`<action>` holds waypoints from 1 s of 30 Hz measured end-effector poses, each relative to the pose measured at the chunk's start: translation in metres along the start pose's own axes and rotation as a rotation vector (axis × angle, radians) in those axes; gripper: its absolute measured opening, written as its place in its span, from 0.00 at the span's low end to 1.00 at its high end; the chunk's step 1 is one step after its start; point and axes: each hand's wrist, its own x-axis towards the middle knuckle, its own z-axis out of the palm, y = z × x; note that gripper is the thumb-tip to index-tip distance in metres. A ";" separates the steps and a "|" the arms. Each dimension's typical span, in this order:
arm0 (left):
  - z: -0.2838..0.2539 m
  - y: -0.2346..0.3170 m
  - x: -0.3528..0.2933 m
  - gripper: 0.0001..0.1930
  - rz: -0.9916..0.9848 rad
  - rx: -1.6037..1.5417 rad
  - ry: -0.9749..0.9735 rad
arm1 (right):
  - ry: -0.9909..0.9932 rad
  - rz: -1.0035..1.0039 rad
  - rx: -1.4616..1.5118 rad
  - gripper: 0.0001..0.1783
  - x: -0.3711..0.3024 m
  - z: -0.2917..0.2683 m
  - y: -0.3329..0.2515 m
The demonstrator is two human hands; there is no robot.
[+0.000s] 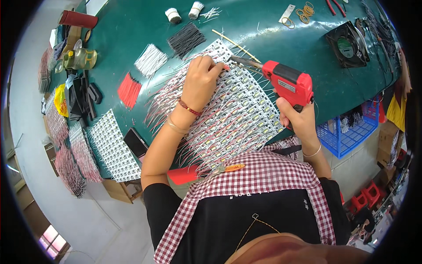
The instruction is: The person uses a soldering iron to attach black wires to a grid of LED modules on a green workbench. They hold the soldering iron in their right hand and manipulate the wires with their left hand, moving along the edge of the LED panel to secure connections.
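My right hand grips a red and black soldering gun. Its metal tip points left, at the far part of a white panel of small circuit boards. Over the same far part, my left hand is closed in a pinch, with the end of a red wire showing at its fingertips, close to the tip. Rows of red and white wires hang off the panel toward the left. Whether the tip touches the board, I cannot tell. The panel's near edge lies against my checked apron.
Left of the panel lie bundles of red wires, white wires and black wires. A thin stick lies beyond it. A fan stands at the right. Another board panel and a phone lie at left.
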 end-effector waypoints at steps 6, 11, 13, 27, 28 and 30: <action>-0.002 -0.002 0.000 0.14 0.011 -0.001 -0.011 | -0.003 -0.010 -0.134 0.11 0.005 0.007 0.006; 0.000 -0.003 0.000 0.12 0.017 0.016 0.003 | -0.005 -0.029 -0.183 0.12 0.006 0.007 0.006; 0.001 -0.002 0.000 0.11 0.015 0.028 -0.013 | -0.001 -0.081 -0.215 0.12 0.007 0.007 0.010; -0.003 0.001 0.005 0.08 0.037 0.089 -0.075 | -0.002 -0.109 -0.307 0.11 0.009 0.004 0.009; -0.003 0.001 0.005 0.06 0.041 0.097 -0.088 | -0.002 -0.157 -0.351 0.11 0.009 0.005 0.010; -0.003 0.000 0.005 0.04 0.050 0.111 -0.101 | 0.010 -0.175 -0.336 0.11 0.009 0.009 0.009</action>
